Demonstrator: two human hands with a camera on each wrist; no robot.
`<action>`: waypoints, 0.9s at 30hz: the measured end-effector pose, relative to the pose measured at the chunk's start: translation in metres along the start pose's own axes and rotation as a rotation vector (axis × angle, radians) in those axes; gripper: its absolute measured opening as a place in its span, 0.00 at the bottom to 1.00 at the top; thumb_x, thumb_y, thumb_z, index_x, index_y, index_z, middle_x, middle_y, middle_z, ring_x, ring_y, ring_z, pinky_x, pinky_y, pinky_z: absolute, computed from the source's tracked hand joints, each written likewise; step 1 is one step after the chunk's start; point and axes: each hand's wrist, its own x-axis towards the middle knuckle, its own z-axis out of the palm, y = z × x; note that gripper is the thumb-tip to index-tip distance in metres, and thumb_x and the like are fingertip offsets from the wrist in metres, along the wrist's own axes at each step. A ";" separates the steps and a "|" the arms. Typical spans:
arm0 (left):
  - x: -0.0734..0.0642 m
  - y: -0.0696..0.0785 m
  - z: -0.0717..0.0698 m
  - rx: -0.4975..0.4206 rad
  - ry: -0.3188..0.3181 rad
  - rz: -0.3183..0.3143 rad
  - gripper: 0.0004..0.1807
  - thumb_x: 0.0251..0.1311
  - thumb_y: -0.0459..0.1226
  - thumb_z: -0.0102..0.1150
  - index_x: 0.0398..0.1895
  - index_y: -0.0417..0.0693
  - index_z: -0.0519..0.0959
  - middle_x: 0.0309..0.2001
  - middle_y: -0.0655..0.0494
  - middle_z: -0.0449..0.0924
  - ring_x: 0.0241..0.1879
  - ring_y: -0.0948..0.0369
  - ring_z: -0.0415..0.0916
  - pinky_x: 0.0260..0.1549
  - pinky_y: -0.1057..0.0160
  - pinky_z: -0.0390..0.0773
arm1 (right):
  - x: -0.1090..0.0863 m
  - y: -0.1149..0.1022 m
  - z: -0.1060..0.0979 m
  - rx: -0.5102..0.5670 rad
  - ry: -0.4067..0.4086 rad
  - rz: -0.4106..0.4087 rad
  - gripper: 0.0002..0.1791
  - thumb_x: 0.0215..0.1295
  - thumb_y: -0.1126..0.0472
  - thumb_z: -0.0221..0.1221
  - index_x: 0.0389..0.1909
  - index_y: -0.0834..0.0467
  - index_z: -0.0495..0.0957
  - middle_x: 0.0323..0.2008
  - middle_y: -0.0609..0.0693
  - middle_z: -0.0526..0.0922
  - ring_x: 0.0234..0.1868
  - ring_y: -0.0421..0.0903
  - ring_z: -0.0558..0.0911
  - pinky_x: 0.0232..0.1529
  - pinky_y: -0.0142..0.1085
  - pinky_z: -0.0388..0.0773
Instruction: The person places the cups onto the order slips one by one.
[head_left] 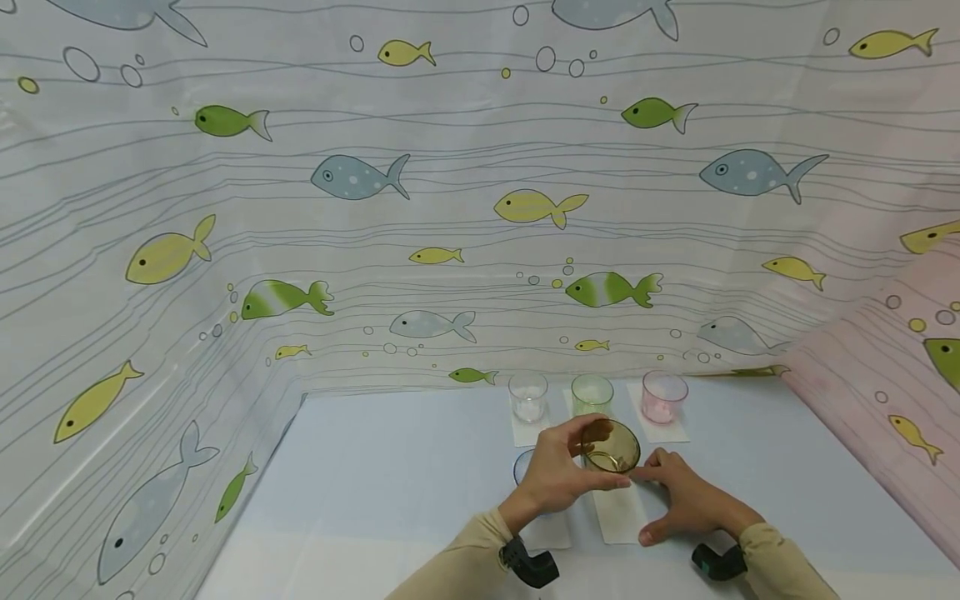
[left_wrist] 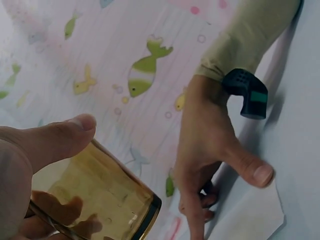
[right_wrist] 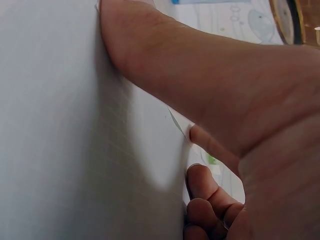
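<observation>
An amber glass cup [head_left: 611, 450] is held up in my left hand [head_left: 555, 471], thumb on the near side and fingers around the far side. The left wrist view shows the same see-through cup [left_wrist: 105, 195] tilted, with fingers visible through its wall. Below it lies a white rectangular card [head_left: 619, 512] on the table. Beside the card's right edge rests my right hand [head_left: 690, 498], thumb and index finger spread apart and the other fingers bent. In the right wrist view its thumb [right_wrist: 150, 50] comes down at the table surface.
Behind stand a clear glass cup [head_left: 528, 398], a green one [head_left: 592, 392] and a pink one [head_left: 664, 398] on white cards. A blue-rimmed cup [head_left: 522, 467] is partly hidden behind my left hand. Fish-patterned sheeting [head_left: 450, 208] walls the table [head_left: 375, 467].
</observation>
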 end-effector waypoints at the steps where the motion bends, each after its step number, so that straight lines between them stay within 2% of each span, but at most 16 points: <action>1: -0.001 -0.001 0.003 0.012 -0.006 0.004 0.39 0.51 0.32 0.83 0.69 0.44 0.77 0.61 0.47 0.86 0.62 0.54 0.84 0.60 0.57 0.85 | 0.000 0.000 0.000 -0.008 0.006 -0.005 0.50 0.43 0.41 0.84 0.66 0.59 0.80 0.49 0.48 0.67 0.53 0.48 0.64 0.52 0.37 0.71; 3: -0.002 -0.003 0.010 0.034 -0.018 0.004 0.39 0.52 0.33 0.83 0.68 0.44 0.77 0.61 0.47 0.86 0.62 0.57 0.84 0.60 0.55 0.86 | 0.001 0.001 0.000 -0.024 0.018 -0.013 0.48 0.42 0.40 0.85 0.64 0.58 0.82 0.50 0.48 0.68 0.54 0.48 0.65 0.55 0.40 0.73; 9: -0.005 -0.006 0.023 0.082 -0.032 -0.025 0.39 0.52 0.37 0.84 0.68 0.46 0.77 0.61 0.50 0.86 0.60 0.70 0.80 0.60 0.61 0.85 | 0.002 0.001 0.001 -0.009 0.037 -0.026 0.47 0.40 0.40 0.85 0.62 0.53 0.80 0.51 0.48 0.72 0.54 0.48 0.66 0.58 0.46 0.74; 14: -0.007 -0.012 0.031 0.074 -0.018 -0.059 0.39 0.52 0.37 0.84 0.69 0.48 0.76 0.61 0.51 0.86 0.60 0.66 0.81 0.60 0.63 0.83 | 0.001 0.000 0.001 -0.006 0.043 -0.023 0.49 0.39 0.40 0.86 0.61 0.55 0.78 0.51 0.49 0.73 0.54 0.48 0.67 0.58 0.45 0.74; 17: -0.009 -0.017 0.036 0.078 -0.024 -0.073 0.40 0.53 0.37 0.83 0.69 0.48 0.75 0.61 0.48 0.86 0.60 0.61 0.82 0.57 0.67 0.82 | 0.000 -0.001 0.001 0.009 0.038 -0.003 0.49 0.39 0.42 0.86 0.59 0.59 0.74 0.49 0.51 0.72 0.52 0.48 0.67 0.56 0.40 0.74; 21: -0.012 -0.025 0.041 0.110 -0.033 -0.083 0.40 0.54 0.39 0.83 0.70 0.48 0.74 0.61 0.47 0.86 0.60 0.61 0.82 0.56 0.70 0.81 | 0.000 -0.002 0.001 0.046 0.032 0.024 0.48 0.39 0.44 0.87 0.54 0.59 0.69 0.47 0.53 0.70 0.51 0.48 0.68 0.52 0.34 0.74; 27: -0.017 -0.039 0.047 0.076 -0.012 -0.149 0.39 0.54 0.40 0.83 0.69 0.50 0.74 0.61 0.54 0.85 0.61 0.65 0.80 0.63 0.68 0.78 | -0.001 -0.001 0.001 0.021 0.031 -0.027 0.38 0.42 0.42 0.86 0.49 0.54 0.78 0.46 0.48 0.68 0.50 0.46 0.65 0.49 0.31 0.71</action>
